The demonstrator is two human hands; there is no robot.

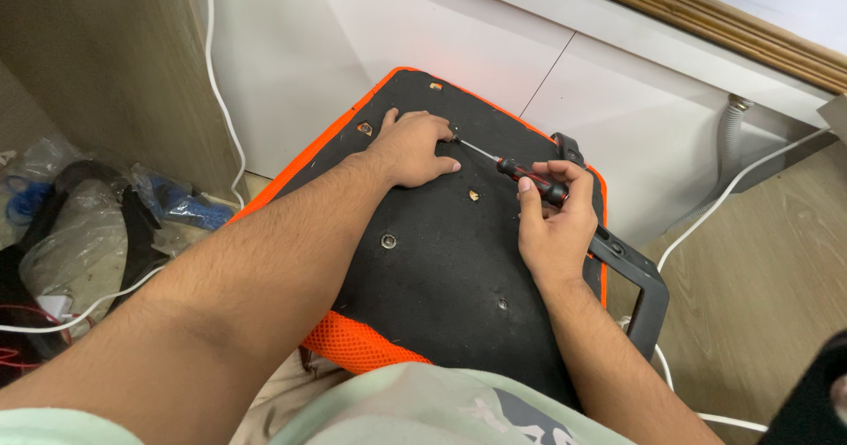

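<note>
An upturned chair seat (441, 260) with a black felt underside and orange mesh edge rests against my lap. My left hand (413, 148) lies flat on the black panel near its far edge, fingertips by the screwdriver's tip. My right hand (552, 224) grips the red and black handle of a screwdriver (520, 173), whose thin shaft points left toward a spot beside my left fingers. Several screw holes and metal inserts (388, 240) dot the panel.
A black armrest (637, 279) juts from the seat's right side. White cables (221, 92) run along the wall and floor. Plastic bags with black parts (79, 224) lie at the left. A white wall panel and a grey corrugated hose (730, 136) stand behind.
</note>
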